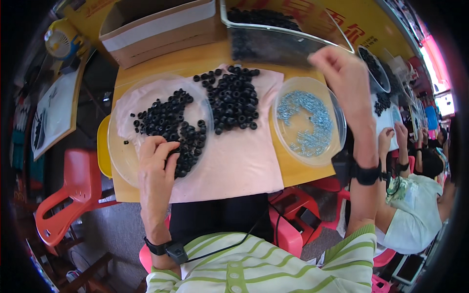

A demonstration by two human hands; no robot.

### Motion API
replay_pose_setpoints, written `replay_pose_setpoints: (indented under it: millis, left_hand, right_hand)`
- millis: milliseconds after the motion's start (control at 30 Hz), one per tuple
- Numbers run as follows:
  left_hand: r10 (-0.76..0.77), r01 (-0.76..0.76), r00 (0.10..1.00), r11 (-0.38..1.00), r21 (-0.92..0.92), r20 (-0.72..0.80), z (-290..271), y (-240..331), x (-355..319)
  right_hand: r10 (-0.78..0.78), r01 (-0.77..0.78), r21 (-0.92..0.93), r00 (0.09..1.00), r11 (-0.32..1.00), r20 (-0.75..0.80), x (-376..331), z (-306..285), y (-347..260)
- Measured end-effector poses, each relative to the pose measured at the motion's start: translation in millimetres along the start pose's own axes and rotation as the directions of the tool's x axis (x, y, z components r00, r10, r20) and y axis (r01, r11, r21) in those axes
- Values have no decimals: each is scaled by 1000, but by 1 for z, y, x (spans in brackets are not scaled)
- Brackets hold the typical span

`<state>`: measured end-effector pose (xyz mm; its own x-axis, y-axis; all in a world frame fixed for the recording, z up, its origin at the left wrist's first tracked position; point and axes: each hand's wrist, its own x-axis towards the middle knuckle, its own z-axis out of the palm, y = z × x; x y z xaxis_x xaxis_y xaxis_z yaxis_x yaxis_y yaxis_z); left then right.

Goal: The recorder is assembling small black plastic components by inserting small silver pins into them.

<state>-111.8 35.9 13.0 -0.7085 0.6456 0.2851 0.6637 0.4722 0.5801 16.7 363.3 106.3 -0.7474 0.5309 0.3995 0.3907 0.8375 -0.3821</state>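
Note:
My left hand [159,158] is over the near side of a round clear tray [119,168] on the table's left. Its thumb and fingers are pinched around a small black round part [174,152]. A loose heap of similar black parts [163,117] fills the tray's middle. More black round parts with holes [237,97] are piled on the pink cloth beside it. My right hand [342,73] is raised at the upper right, by a clear bin, fingers closed; anything between them is too small to make out. Below it sits a clear round tray [286,132] of small silvery-blue pieces [317,115].
Pink cloth [239,166] covers much of the yellow table [310,173]. A cardboard box [161,34] and a clear bin of black parts [273,46] stand along the far edge. A red chair [80,176] is at left; another person [410,210] sits at right.

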Motion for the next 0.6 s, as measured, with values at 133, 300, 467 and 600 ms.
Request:
replay_pose_setpoints:
  millis: [133, 300, 467, 600]
  left_hand:
    - [-93, 92, 996, 990, -107, -11, 0, 9, 0]
    - [-226, 171, 974, 730, -662, 3, 1, 28, -11]
    - [-144, 222, 973, 402, -888, 178, 10, 53, -28]
    - [-95, 341, 940, 298, -892, 328, 26, 67, -40]
  right_hand:
    - [79, -117, 105, 946, 988, 314, -60, 9, 9]
    - [117, -157, 129, 955, 979, 272, -96, 36, 12]
    - [148, -156, 29, 969, 987, 199, -100, 53, 7]
    - [161, -173, 60, 973, 983, 167, -104, 62, 12]
